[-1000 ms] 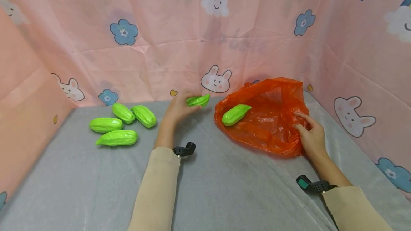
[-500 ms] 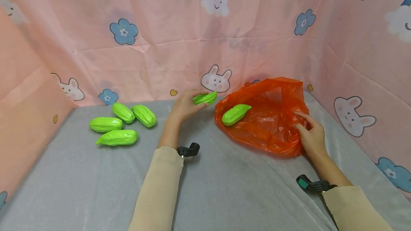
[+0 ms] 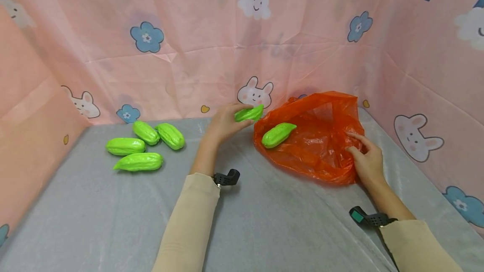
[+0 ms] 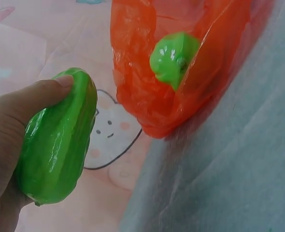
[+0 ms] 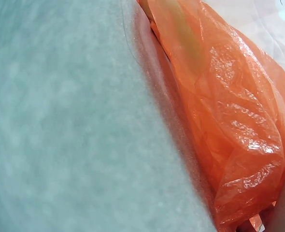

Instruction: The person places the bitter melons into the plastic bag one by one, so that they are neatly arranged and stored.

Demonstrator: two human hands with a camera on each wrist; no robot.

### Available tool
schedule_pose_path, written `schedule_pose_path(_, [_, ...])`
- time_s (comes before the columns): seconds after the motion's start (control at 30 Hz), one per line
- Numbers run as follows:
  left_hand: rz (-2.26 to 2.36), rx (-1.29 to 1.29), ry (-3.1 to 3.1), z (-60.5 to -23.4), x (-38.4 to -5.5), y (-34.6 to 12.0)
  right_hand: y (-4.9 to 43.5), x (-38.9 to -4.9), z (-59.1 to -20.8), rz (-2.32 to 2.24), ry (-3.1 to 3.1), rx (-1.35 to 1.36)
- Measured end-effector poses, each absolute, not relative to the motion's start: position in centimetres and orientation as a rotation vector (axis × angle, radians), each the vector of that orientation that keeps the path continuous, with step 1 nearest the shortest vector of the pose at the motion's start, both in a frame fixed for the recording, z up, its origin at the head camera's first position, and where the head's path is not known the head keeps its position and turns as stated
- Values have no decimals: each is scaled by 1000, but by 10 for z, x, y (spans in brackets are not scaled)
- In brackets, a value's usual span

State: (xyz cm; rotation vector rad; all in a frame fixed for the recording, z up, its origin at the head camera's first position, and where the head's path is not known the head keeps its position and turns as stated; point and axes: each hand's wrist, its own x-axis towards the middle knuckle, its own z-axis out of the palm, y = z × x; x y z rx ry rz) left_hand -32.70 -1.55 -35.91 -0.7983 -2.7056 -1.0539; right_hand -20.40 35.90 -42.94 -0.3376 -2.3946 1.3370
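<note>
My left hand [image 3: 225,124] grips a bright green, ridged toy vegetable like a bitter melon [image 3: 249,113], raised just left of the red plastic bag [image 3: 317,158]. In the left wrist view the thumb lies along the upper side of this green vegetable [image 4: 60,145]. A second green vegetable [image 3: 278,135] lies inside the bag near its open mouth, which faces left. My right hand [image 3: 367,160] pinches the bag's right side between thumb and fingers. The right wrist view shows the bag's film [image 5: 239,125] close up, with only part of that hand at the edge.
Several more green vegetables [image 3: 138,162] lie grouped on the grey cloth [image 3: 94,217] at the left. A pink printed curtain [image 3: 211,66] stands behind and on both sides. Each wrist wears a black camera band [image 3: 227,177].
My left hand has moved right and slightly upward with the green vegetable, closer to the bag's mouth. The right hand and the bag have stayed in place.
</note>
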Motion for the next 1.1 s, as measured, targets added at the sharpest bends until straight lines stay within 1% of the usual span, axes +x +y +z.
schedule_pose_path(0.4, [-974, -893, -2669, -355, -320, 3, 360, -204, -430, 1373, -2380, -338])
schedule_pose_path(0.73, [-851, -898, -2689, -354, -309, 27, 359, -203, -430, 1348, -2371, -341])
schedule_pose_path(1.1, [-700, -894, -2722, -362, -294, 62, 355, -202, -428, 1297, -2363, -344])
